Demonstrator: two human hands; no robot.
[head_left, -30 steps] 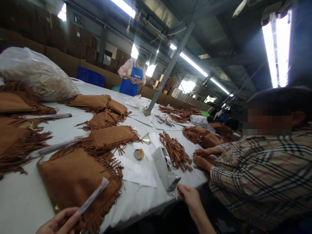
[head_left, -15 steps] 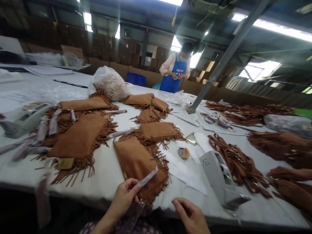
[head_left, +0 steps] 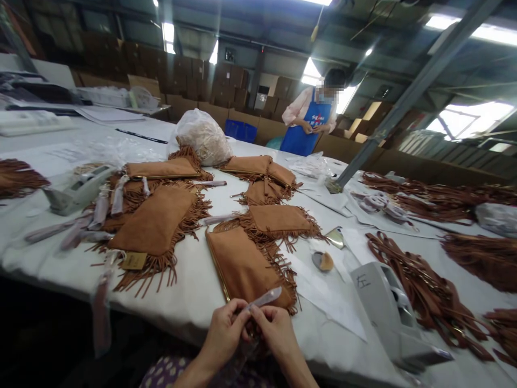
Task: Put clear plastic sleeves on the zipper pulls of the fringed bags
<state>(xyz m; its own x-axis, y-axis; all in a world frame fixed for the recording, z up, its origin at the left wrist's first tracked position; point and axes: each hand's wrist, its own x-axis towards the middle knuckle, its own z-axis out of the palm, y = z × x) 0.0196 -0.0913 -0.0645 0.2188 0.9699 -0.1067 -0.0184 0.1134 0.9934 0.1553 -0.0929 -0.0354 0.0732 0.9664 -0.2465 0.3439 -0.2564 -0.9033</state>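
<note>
Both of my hands meet at the near table edge, in front of a brown suede fringed pouch (head_left: 244, 264) with a gold zipper along its left side. My left hand (head_left: 223, 333) pinches a narrow strap wrapped in translucent plastic (head_left: 267, 296). Thumb and fingers of my right hand (head_left: 278, 331) are closed on the same wrapped strap, touching the left fingertips. The strap's free end points right over the pouch. Below the hands, its lower part and some metal hardware are mostly hidden.
More fringed pouches (head_left: 155, 218) lie left and behind, one with a gold tag (head_left: 134, 261). Grey tape dispensers (head_left: 390, 312) stand on both sides. Brown straps (head_left: 424, 291) are heaped at right. A metal post (head_left: 404, 108) rises from the table; a person in a blue apron (head_left: 309, 126) stands beyond.
My right hand has come in from the right, where it was apart from the strap, and now grips it beside my left hand. The view has shifted slightly left.
</note>
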